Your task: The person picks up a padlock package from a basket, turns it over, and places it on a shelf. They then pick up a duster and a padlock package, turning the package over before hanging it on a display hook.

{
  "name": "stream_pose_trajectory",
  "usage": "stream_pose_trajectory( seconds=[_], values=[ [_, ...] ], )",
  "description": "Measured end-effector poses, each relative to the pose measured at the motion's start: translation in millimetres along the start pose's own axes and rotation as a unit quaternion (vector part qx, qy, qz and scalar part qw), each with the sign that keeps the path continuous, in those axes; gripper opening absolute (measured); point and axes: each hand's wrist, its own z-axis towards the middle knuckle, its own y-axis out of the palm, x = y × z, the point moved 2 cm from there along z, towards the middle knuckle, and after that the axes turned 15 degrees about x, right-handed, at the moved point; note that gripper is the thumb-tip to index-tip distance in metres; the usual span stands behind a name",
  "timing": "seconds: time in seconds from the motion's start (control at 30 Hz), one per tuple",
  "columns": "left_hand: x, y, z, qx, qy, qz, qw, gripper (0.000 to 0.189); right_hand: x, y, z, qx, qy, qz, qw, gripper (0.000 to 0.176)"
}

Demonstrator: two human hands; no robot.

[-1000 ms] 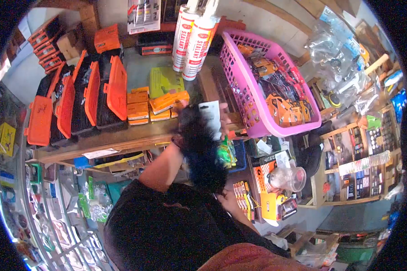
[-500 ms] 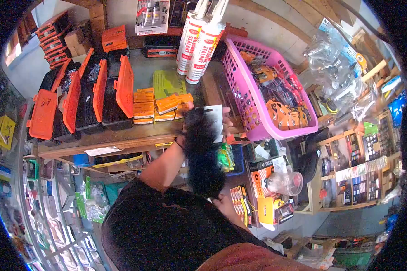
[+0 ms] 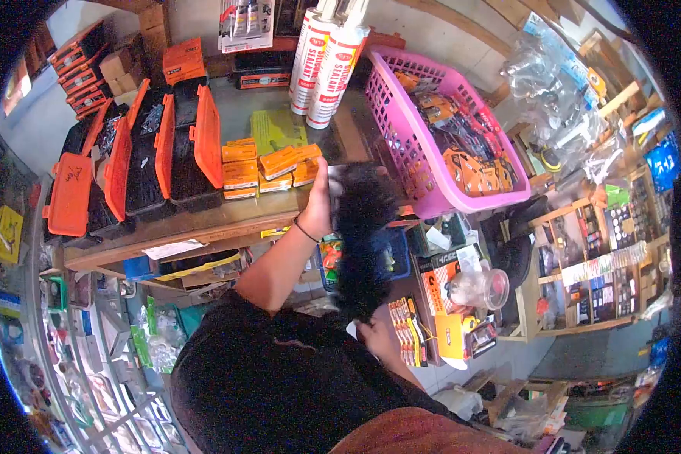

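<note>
My left hand (image 3: 318, 203) is raised in front of the wooden counter (image 3: 204, 225) and grips the upper end of a black bushy bundle (image 3: 362, 227). The bundle hangs down from it to my right hand (image 3: 378, 338), which closes on its lower end, where a small white bit shows. The bundle's white header card is almost hidden behind the black mass. Just behind my left hand lie small orange boxes (image 3: 268, 163) stacked on the counter.
A pink basket (image 3: 450, 213) of orange-and-black packs stands at the right of the counter. White sealant tubes (image 3: 331, 68) stand at the back, and open orange-lidded cases (image 3: 166, 151) at the left. A clear jar (image 3: 483, 290) and a wooden rack (image 3: 583, 280) are at the lower right.
The bundle has swung to the right and my left hand now shows at its left side. The white card, plain before, is now nearly covered. My right hand stayed at the lower end.
</note>
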Motion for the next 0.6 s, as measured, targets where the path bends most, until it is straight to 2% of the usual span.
stream_pose_trajectory(
  seconds=[0.03, 0.07, 0.1, 0.13, 0.17, 0.2, 0.23, 0.27, 0.3, 0.33, 0.4, 0.43, 0.53, 0.57, 0.6],
  values=[
    [0.4, -7.2, 8.4, -0.14, -0.045, 0.028, 0.989, 0.099, -8.1, 2.4, -6.7, 0.014, -0.127, -0.036, 0.991, 0.018],
    [3.3, -4.5, 6.7, -0.277, -0.085, 0.055, 0.955, 0.103, -11.8, 0.7, -6.1, 0.016, -0.132, -0.037, 0.99, 0.018],
    [4.0, -7.9, 6.7, -0.262, -0.089, 0.059, 0.959, 0.109, -12.9, -2.8, -2.8, 0.011, -0.051, 0.013, 0.999, 0.017],
    [4.2, -11.9, 5.8, -0.251, -0.089, 0.064, 0.962, 0.101, -12.6, -7.1, 0.1, 0.004, 0.03, 0.061, 0.998, 0.016],
    [2.5, -1.3, 0.5, -0.11, -0.04, 0.059, 0.991, 0.094, -5.1, -12.0, 8.8, 0.02, 0.053, 0.127, 0.99, 0.019],
    [1.1, 3.6, -2.6, 0.034, 0.008, 0.051, 0.998, 0.087, -18.9, -18.8, 7.8, 0.084, 0.051, 0.131, 0.987, 0.025],
    [6.1, -36.1, 23.0, -0.176, -0.136, -0.033, 0.974, 0.074, -33.3, -27.5, 5.3, 0.065, 0.084, 0.14, 0.984, 0.026],
    [6.9, -12.8, -2.5, -0.057, -0.076, 0.111, 0.989, 0.07, -52.2, -35.6, 2.7, 0.048, 0.115, 0.15, 0.981, 0.026],
    [6.3, -12.0, -5.1, -0.043, -0.08, 0.116, 0.989, 0.071, -56.3, -38.4, 7.1, 0.0, 0.08, 0.206, 0.975, 0.033],
    [7.0, -11.5, -7.2, -0.031, -0.084, 0.121, 0.989, 0.073, -30.4, -47.1, 24.6, 0.013, 0.053, 0.181, 0.982, 0.031],
    [4.7, -18.6, -20.0, -0.023, -0.097, 0.158, 0.982, 0.076, -86.7, -55.0, 13.1, -0.045, 0.09, 0.302, 0.948, 0.026],
    [3.2, -23.6, -31.0, -0.007, -0.102, 0.149, 0.984, 0.079, -86.7, -59.2, 21.5, -0.058, 0.074, 0.302, 0.949, 0.024],
    [-3.0, -49.1, -67.3, -0.03, -0.097, 0.138, 0.985, 0.072, -123.0, -61.6, 31.5, -0.046, 0.072, 0.368, 0.926, 0.018],
    [-2.7, -63.4, -80.6, 0.017, -0.089, 0.151, 0.984, 0.068, -120.4, -65.0, 48.4, -0.101, 0.079, 0.36, 0.924, 0.021],
    [-1.4, -79.4, -93.9, 0.063, -0.081, 0.163, 0.981, 0.064, -132.9, -61.4, 51.3, -0.107, 0.074, 0.358, 0.924, 0.021]
  ],
)
